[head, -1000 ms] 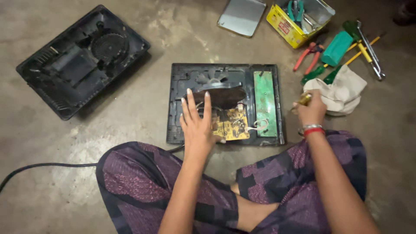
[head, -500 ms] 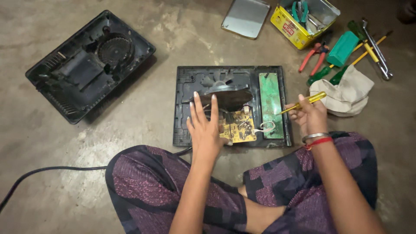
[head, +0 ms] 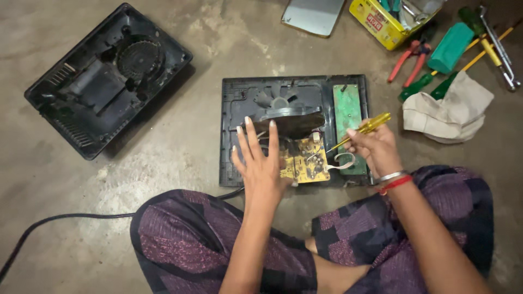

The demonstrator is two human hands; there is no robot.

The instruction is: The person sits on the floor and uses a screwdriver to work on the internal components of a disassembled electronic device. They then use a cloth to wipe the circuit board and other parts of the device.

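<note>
An opened black appliance base [head: 239, 98] lies on the floor in front of my crossed legs. Inside it sit a yellow circuit board [head: 308, 166], a green circuit board [head: 347, 111] and a dark round coil [head: 297, 122]. My left hand [head: 261, 163] rests flat with fingers spread on the base, just left of the yellow board. My right hand [head: 373, 147] holds a yellow-handled screwdriver [head: 368, 126], its tip pointing down-left toward the yellow board.
A black appliance cover [head: 103, 79] with a fan lies at the upper left. A black power cord [head: 65, 223] trails left. At upper right are a yellow tin box [head: 381, 22], a grey lid [head: 313, 15], red pliers [head: 408, 57], green-handled tools [head: 449, 46] and a beige cloth [head: 449, 109].
My right hand has picked the yellow screwdriver up from beside the cloth and brought it left over the boards. My left hand stayed flat on the base.
</note>
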